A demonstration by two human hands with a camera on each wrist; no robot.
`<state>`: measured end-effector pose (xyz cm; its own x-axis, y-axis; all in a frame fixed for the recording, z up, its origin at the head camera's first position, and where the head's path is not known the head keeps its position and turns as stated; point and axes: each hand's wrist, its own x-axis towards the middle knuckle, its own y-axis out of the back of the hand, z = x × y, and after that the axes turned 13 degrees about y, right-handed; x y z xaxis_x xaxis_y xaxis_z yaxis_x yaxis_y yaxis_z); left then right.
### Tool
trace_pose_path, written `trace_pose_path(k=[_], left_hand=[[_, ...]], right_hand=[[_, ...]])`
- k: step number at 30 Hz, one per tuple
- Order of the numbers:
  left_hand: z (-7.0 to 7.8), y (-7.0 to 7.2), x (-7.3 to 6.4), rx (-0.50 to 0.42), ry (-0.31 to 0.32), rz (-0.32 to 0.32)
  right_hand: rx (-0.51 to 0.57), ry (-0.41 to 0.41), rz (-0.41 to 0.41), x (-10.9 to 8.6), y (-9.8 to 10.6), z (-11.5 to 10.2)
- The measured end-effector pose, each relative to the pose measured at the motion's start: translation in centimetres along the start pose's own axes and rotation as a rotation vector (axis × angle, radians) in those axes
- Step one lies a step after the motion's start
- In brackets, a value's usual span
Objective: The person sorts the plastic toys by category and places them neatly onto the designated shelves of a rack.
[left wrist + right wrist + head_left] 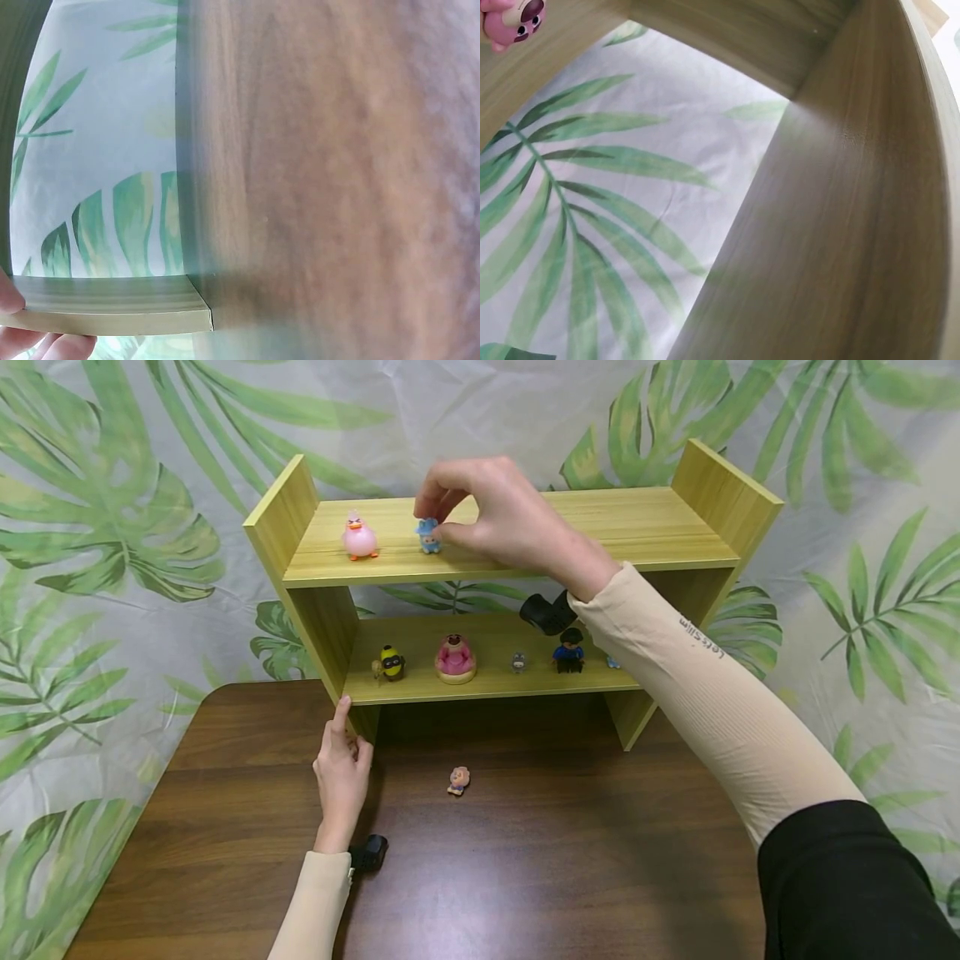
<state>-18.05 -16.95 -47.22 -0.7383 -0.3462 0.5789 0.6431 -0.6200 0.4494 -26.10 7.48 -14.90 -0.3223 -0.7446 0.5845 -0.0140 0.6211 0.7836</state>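
Observation:
My right hand (pixel 498 514) pinches a small blue figurine (pixel 429 537) between thumb and fingers at the top board of a wooden shelf (pixel 600 527). Left of it on that board stands a pink duck figurine (pixel 360 537). Low at the shelf's left side, my left hand (pixel 342 772) holds the front edge of the side panel (pixel 112 322), thumb on one face and fingers on the other in the left wrist view. The right wrist view shows the shelf's inside, neither that hand nor the blue figurine.
The lower board carries a yellow-and-black figurine (pixel 392 663), a pink bear figurine (pixel 455 660), a small grey figurine (pixel 519 662) and a dark-blue figurine (pixel 569 652). A light-blue one (pixel 613 662) is partly behind the right sleeve. On the brown table (pixel 562 860) lies a pinkish figurine (pixel 459 781).

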Motion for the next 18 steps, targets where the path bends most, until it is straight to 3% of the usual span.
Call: trace_pose_path(k=[8, 18], left_hand=[[0.0, 0.0, 0.0, -0.001, -0.006, 0.000], [0.0, 0.0, 0.1, -0.005, -0.009, 0.003]], right_hand=[[-0.005, -0.021, 0.002, -0.2, 0.2, 0.1], [-0.020, -0.024, 0.111, -1.2, 1.4, -0.7]])
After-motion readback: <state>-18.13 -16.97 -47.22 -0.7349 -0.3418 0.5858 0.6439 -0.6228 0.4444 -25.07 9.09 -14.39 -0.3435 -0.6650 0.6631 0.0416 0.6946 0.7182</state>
